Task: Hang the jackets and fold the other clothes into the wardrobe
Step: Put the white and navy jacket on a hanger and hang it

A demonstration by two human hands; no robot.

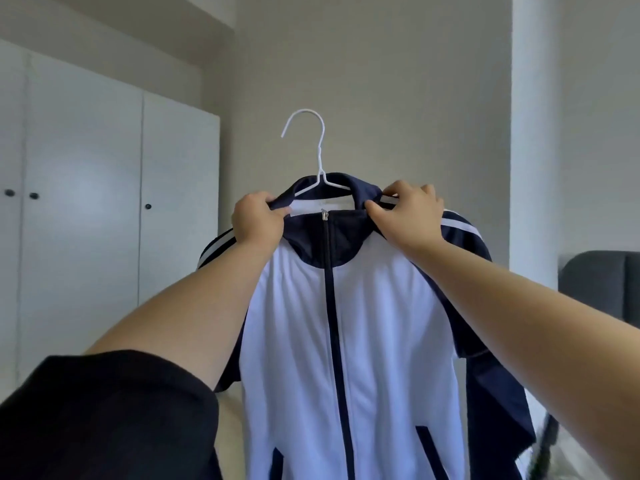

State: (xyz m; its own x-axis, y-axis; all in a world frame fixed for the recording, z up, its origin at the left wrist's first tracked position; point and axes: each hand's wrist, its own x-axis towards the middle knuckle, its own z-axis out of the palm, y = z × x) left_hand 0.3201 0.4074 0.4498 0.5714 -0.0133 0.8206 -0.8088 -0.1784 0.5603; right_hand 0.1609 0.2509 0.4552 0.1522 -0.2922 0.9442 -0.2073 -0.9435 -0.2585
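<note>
Held up at arm's length, the zipped white-and-navy track jacket (346,323) already sits on a white wire hanger (313,157). The left hand (258,218) and right hand (407,216) pinch its collar. Behind, the white wardrobe (104,202) stands closed, so hanging remains, I judge.

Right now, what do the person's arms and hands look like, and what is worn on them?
Both forearms are bare. The left hand and right hand wear no gloves, and no rings, watch or bracelet show. A loose black sleeve covers the left upper arm, ending near the elbow. No sleeve shows on the right arm.
</note>
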